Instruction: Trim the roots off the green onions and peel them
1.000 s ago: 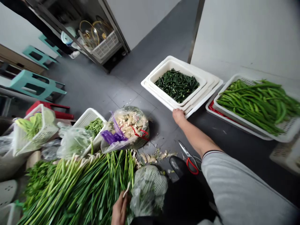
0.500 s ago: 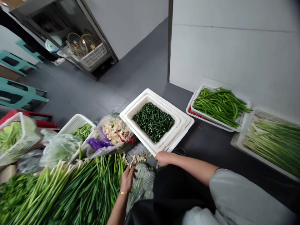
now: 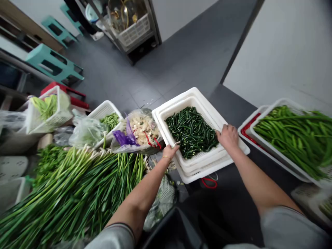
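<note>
Near the middle, white baskets (image 3: pixel 210 116): they are stacked one inside another and set at an angle between the two hands; whether they touch the floor, I cannot tell.
Dark green peppers (image 3: pixel 192 131): they lie in a loose heap inside the uppermost basket.
Left hand (image 3: pixel 171 151): it is at the near left side of the stack, fingers curled and gripping the rim; a small pale stem (image 3: pixel 177 143) shows at these fingers.
Right hand (image 3: pixel 228 136): it grips the right side of the stack, with the fingers bent over the edge and the thumb toward the peppers.
Red loop handle (image 3: pixel 209 183): it shows just beside the near edge of the stack, the rest being covered.
Clear bag (image 3: pixel 129 149): it holds pale scraps and stands just left of the stack.
Long green stalks (image 3: pixel 98 193): they make a wide pile at the near left, their pale ends toward the far side.
Light green peppers (image 3: pixel 293 138): they fill another basket (image 3: pixel 298 110) on the right.
Teal stool (image 3: pixel 44 57): it stands at the far left, near a red stool (image 3: pixel 77 102).
</note>
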The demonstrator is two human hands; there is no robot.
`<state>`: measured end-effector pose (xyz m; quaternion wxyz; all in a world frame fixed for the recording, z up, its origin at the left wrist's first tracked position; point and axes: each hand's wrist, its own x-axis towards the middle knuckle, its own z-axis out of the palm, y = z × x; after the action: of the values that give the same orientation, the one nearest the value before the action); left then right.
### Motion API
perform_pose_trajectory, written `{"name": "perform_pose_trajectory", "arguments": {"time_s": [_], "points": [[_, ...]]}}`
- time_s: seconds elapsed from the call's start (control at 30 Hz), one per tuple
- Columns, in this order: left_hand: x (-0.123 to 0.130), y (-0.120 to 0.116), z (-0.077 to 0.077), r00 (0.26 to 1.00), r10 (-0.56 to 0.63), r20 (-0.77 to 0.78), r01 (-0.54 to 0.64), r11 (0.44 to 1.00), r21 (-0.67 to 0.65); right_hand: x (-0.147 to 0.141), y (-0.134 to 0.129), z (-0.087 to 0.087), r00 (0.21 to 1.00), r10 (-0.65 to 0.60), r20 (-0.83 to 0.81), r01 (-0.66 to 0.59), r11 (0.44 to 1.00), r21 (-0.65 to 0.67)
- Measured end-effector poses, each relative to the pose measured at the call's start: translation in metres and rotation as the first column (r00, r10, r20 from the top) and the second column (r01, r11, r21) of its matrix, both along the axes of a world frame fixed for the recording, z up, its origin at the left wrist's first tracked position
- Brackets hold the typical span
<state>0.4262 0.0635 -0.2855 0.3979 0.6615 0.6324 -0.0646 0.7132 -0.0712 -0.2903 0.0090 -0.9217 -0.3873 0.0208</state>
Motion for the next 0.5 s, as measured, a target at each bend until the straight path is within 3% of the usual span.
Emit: {"name": "perform_pose_trajectory", "arguments": {"time_s": [0.1, 0.2, 0.33, 0.5], "points": [[0.008, -0.001, -0.007, 0.998, 0.035, -0.056, -0.036, 0.999, -0.016, 0.002, 0.002, 0.003, 0.998, -0.032, -0.049, 0.029, 0.998, -0.055], [0.007, 0.004, -0.009, 0.996, 0.046, -0.074, -0.048, 0.998, -0.038, 0.016, 0.008, 0.018, 0.977, -0.088, -0.195, 0.057, 0.986, -0.158], [0.006, 0.009, -0.010, 0.996, 0.067, -0.059, -0.070, 0.996, -0.049, 0.026, 0.010, 0.036, 0.969, -0.047, -0.244, 0.002, 0.983, -0.183], [0.008, 0.007, -0.010, 0.995, 0.101, -0.012, -0.101, 0.994, -0.045, 0.031, 0.014, 0.031, 0.951, -0.074, -0.300, -0.012, 0.962, -0.273]]}}
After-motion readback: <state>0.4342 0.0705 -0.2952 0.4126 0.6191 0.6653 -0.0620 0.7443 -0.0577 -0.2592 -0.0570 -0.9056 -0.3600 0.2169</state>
